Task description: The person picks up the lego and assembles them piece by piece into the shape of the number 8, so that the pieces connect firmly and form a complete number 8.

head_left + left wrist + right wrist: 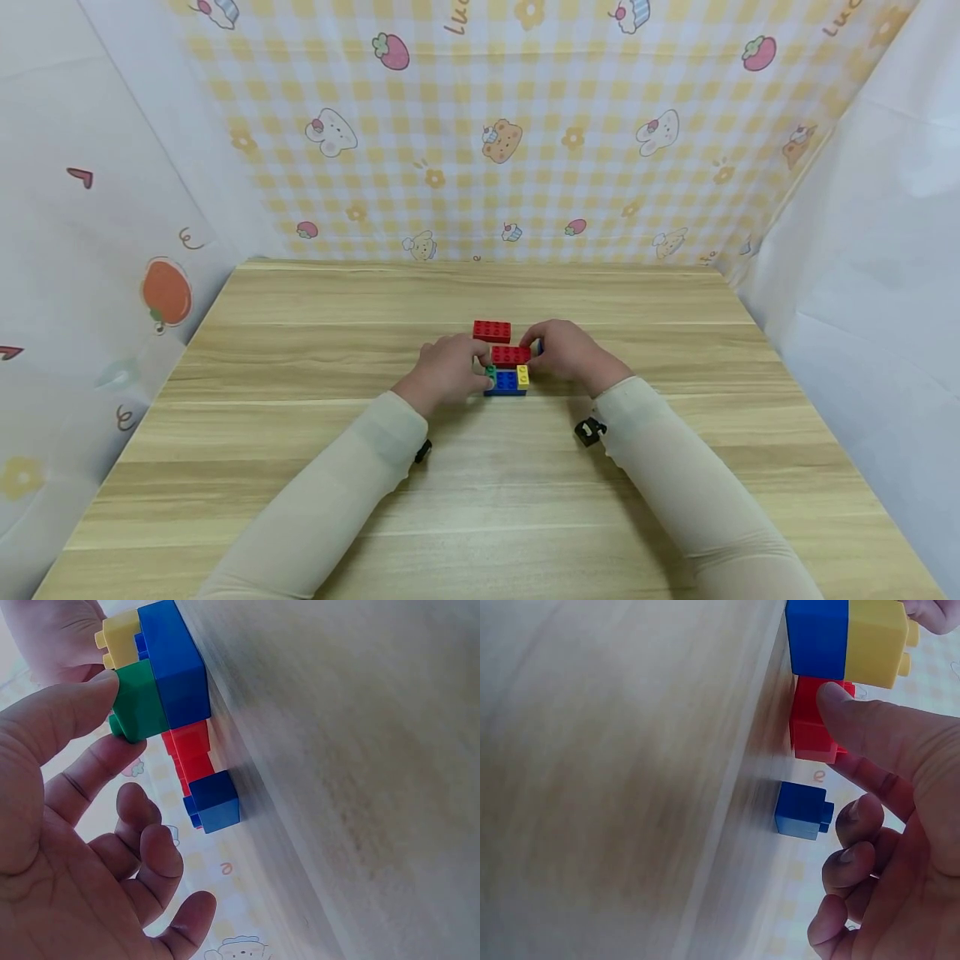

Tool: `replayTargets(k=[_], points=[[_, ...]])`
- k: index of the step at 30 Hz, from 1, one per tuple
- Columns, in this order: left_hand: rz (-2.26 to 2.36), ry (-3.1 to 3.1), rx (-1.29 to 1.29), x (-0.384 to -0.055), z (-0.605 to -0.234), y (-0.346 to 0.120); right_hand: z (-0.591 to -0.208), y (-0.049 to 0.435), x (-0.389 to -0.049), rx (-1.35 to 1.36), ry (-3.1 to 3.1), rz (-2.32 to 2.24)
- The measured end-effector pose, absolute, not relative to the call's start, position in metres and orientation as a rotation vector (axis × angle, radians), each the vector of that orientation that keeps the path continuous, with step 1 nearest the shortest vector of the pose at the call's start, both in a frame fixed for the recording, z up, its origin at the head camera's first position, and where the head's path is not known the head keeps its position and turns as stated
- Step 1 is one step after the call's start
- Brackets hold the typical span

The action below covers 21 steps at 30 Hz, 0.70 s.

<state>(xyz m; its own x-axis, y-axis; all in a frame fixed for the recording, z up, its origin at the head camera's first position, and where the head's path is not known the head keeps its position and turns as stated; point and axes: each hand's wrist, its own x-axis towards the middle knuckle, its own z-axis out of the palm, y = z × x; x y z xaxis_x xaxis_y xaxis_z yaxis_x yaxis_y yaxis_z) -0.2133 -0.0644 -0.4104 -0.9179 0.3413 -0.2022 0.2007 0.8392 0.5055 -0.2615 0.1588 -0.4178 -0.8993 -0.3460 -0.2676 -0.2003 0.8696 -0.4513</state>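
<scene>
A long blue brick [506, 388] lies on the table with a green brick [142, 701] on one end and a yellow brick [522, 377] on the other. My left hand [448, 371] pinches the green brick between thumb and index finger, its other fingers loosely bent. Just behind stands a red brick [510, 356]. The thumb and index finger of my right hand [572, 354] grip that red brick's right end. In the right wrist view, a small blue brick [802, 810] sits near the right hand's curled fingers, mostly hidden by this hand in the head view.
Another red brick [492, 331] lies farther back. The left wrist view shows a small blue brick [214, 802] beyond the red. The wooden table [480, 517] meets a checked cloth backdrop [465, 200], with white sheets at both sides.
</scene>
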Motion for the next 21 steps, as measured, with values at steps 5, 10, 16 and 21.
replayTargets(k=[5,10,16,21], points=[[0.71,2.732,0.404,-0.213,-0.41,-0.064,-0.417,0.159,-0.261,-0.401,2.704,-0.617],[0.703,2.734,0.402,-0.212,-0.41,-0.063,-0.413,0.161,-0.259,-0.376,2.718,-0.644],[0.706,2.734,0.417,-0.212,-0.41,-0.065,-0.406,0.164,-0.257,-0.367,2.74,-0.662],[0.715,2.736,0.413,-0.212,-0.411,-0.065,-0.399,0.168,-0.255,-0.383,2.76,-0.654]])
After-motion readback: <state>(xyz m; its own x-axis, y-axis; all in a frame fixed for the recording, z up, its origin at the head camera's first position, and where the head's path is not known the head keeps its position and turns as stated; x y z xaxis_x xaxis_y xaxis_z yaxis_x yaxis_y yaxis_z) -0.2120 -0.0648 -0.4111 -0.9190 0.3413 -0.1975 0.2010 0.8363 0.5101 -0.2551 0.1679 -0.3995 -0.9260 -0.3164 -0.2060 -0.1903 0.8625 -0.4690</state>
